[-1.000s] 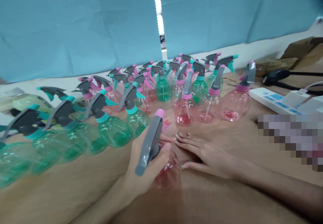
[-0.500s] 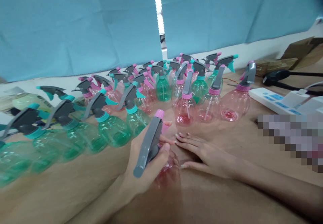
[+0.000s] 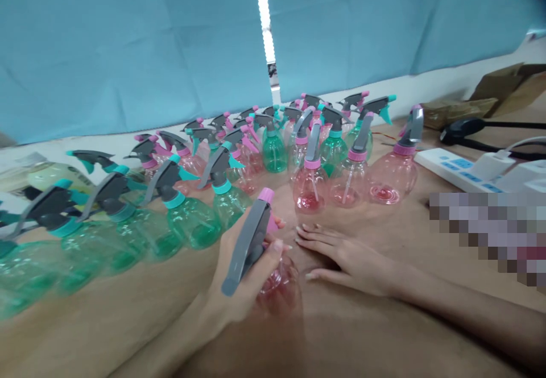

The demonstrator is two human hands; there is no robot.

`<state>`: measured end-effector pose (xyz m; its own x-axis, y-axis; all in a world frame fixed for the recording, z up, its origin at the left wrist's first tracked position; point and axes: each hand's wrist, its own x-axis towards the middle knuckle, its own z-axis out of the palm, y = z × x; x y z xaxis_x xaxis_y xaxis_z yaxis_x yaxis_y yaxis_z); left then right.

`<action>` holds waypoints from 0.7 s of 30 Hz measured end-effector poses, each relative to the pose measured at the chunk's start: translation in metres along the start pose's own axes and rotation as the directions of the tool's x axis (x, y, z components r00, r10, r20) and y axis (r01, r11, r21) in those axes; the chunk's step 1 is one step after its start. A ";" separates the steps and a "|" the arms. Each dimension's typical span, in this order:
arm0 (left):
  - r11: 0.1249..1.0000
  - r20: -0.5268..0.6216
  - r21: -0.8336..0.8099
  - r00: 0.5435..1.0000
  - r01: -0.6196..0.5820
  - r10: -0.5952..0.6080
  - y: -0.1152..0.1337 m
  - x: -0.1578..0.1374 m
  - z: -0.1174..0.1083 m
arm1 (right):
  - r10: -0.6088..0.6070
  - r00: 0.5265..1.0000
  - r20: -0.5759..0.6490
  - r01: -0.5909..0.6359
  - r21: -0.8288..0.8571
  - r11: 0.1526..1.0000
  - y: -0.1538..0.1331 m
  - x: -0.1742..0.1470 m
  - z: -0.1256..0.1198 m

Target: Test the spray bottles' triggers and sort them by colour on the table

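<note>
Near the front middle of the brown desk point(image 3: 384, 332), the left hand point(image 3: 243, 278) is wrapped around the neck of a pink spray bottle point(image 3: 277, 284), fingers closed about it just under the grey trigger head point(image 3: 247, 244), whose pink nozzle tip points up and away. That bottle stands on the desk, tilted slightly toward the person. Just to its right, the right hand point(image 3: 345, 256) lies flat and open on the desk, palm down, fingers spread and pointing left toward the bottle, holding nothing; its fingertips come close to the left hand's fingertips, though whether they touch cannot be told. Behind the hands, many more spray bottles stand in a curved band: a row of green bottles point(image 3: 187, 224) with teal collars runs off to the left, and pink bottles point(image 3: 311, 187) with pink collars cluster at the centre and right, with a few green ones mixed in further back. At the right lie a white power strip point(image 3: 452, 170) and a black cable point(image 3: 490, 125), with a brown cardboard box point(image 3: 507, 82) beyond them. A blue curtain point(image 3: 128, 42) hangs behind everything.
</note>
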<state>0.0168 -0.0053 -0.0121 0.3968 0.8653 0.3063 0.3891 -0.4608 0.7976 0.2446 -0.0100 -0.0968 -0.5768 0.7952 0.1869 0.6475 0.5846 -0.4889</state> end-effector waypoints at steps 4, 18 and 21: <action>1.000 -0.023 -0.007 1.000 -0.002 0.002 0.005 0.000 -0.001 | -0.008 1.000 -0.014 0.008 0.018 1.000 0.002 -0.001 0.002; 0.993 -0.045 0.040 0.993 0.113 -0.111 0.004 -0.005 0.006 | -0.006 1.000 0.021 0.007 -0.026 1.000 0.000 0.001 -0.002; 0.991 -0.041 0.039 0.991 0.130 -0.128 0.007 -0.006 0.007 | -0.009 1.000 0.028 0.010 -0.040 0.999 0.001 0.001 -0.002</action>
<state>0.0229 -0.0149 -0.0113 0.3091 0.9246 0.2226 0.4692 -0.3518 0.8100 0.2454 -0.0084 -0.0949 -0.5962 0.7852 0.1672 0.6613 0.5984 -0.4523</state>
